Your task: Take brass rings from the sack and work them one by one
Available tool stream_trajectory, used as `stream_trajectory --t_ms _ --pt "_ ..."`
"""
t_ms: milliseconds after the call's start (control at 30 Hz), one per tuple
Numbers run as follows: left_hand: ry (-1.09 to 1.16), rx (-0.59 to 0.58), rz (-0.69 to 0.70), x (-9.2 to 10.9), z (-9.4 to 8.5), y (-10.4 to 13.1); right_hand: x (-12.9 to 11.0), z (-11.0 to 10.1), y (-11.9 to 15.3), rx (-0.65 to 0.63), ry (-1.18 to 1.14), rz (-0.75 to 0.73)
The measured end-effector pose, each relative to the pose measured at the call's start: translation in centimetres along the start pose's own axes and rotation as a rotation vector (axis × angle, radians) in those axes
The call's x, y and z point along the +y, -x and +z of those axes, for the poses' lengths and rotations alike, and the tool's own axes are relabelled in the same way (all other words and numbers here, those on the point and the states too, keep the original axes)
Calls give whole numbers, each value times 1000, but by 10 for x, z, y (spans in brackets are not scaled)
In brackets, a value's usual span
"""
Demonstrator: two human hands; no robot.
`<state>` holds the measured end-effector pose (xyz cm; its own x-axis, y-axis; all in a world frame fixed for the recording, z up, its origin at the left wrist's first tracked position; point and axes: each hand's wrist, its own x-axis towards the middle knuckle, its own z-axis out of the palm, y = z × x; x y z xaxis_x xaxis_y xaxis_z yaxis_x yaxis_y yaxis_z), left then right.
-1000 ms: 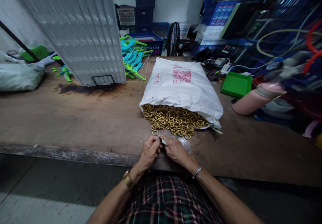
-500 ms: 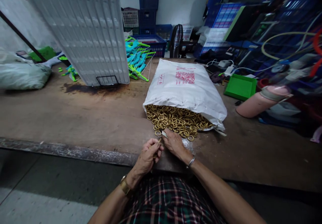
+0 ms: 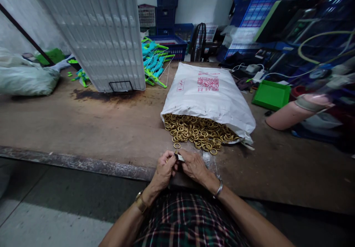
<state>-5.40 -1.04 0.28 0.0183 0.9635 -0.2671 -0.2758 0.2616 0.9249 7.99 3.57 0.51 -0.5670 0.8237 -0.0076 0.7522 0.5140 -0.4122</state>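
Gold-coloured rings point(image 3: 198, 132) spill from the open mouth of a white sack point(image 3: 208, 95) with red print, which lies on the brown table. Just in front of the rings, my left hand point(image 3: 165, 167) is closed in a pinch; at least one gold ring seems to be in its fingers, mostly hidden. My right hand point(image 3: 194, 165) is closed on a small white and dark piece point(image 3: 179, 158), whose tip meets the left fingertips. One loose ring point(image 3: 176, 145) lies just beyond both hands.
A tall ribbed translucent panel point(image 3: 111, 43) stands left of the sack, beside turquoise and green plastic parts point(image 3: 155, 62). To the right are a green tray point(image 3: 271, 94) and a pink bottle point(image 3: 298, 112). Plastic bags point(image 3: 27, 77) lie far left. The table's front edge point(image 3: 83, 165) is near.
The right hand has turned, drawing the white piece back from the rings to the left fingertips. The whole view has shifted slightly.
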Motion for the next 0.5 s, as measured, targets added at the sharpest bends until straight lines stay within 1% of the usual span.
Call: stream_trajectory --t_ms 200,333,400,500 --pt "-103 14 0 1 -2 -1 -6 -3 -1 -111 74 60" --pt "-37 18 -38 2 -4 3 -10 -4 -6 -165 126 137" --pt "22 -10 -68 6 -3 10 -8 -4 -11 -160 142 177" --pt "134 -106 -107 16 2 21 2 -5 -19 -103 167 232"
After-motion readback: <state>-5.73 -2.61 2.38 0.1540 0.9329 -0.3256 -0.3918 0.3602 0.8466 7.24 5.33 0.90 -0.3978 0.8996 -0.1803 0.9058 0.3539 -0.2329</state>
